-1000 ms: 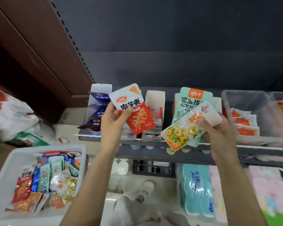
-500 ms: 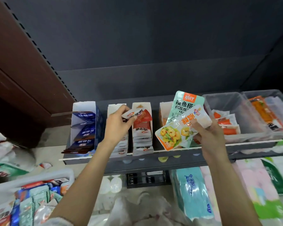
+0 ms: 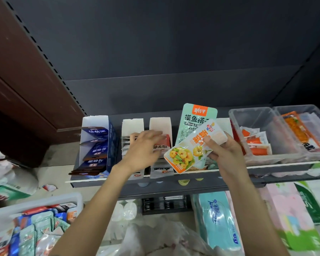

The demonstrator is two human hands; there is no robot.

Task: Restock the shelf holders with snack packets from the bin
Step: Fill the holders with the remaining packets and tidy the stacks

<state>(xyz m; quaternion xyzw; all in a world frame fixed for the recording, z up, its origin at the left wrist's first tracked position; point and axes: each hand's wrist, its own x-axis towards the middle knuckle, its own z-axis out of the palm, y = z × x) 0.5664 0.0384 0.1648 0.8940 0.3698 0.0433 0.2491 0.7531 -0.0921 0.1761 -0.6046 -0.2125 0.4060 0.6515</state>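
Now left hand (image 3: 142, 154) over holder (image 3: 160, 126); right hand (image 3: 223, 156) gripping packets (image 3: 190, 150)

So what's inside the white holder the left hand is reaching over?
The white holder holds a stack of red-and-white packets. The left hand, fingers spread, covers the stack's middle, so how many there are cannot be told.

Left hand (image 3: 142, 150) spread flat over white holders (image 3: 160, 126) mid-shelf, fingers on red-white packets (image 3: 162, 146) stacked inside. Right hand (image 3: 223, 154) pinching two packets: shrimp-picture packet (image 3: 188, 150) in front, mint green packet (image 3: 196, 119) behind. Blue holder (image 3: 100, 145) far left, clear tubs (image 3: 262, 133) on right. White bin (image 3: 44, 204) of mixed packets near left, below shelf (image 3: 174, 183).
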